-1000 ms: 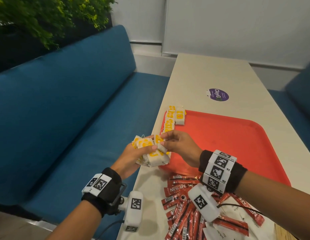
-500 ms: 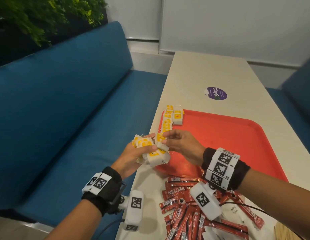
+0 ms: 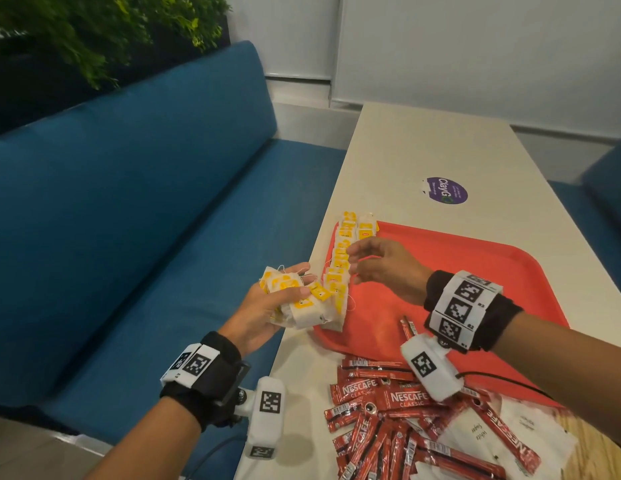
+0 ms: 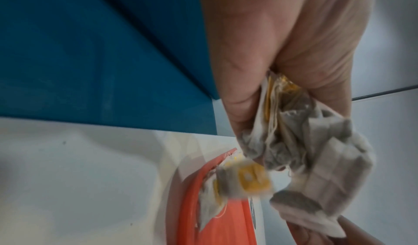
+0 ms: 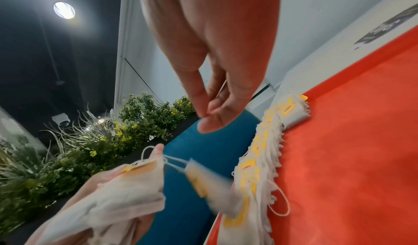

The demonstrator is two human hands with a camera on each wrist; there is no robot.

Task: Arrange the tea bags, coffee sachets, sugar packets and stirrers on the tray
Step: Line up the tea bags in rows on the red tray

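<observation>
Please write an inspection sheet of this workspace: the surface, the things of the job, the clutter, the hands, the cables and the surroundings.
Surface: long pale table; red tray on its near part.
Job's things: row of tea bags along the tray's left edge; coffee sachets heaped on the table in front of the tray; white sugar packets beside them. Stirrers: nothing seen.
Clutter: purple round sticker on the table.
Hands: left hand grips a bunch of tea bags; right hand over the row, fingers relaxed, holding nothing.
Cables: thin black cable by the right wrist.
Surroundings: blue bench, green plants, white wall.
</observation>
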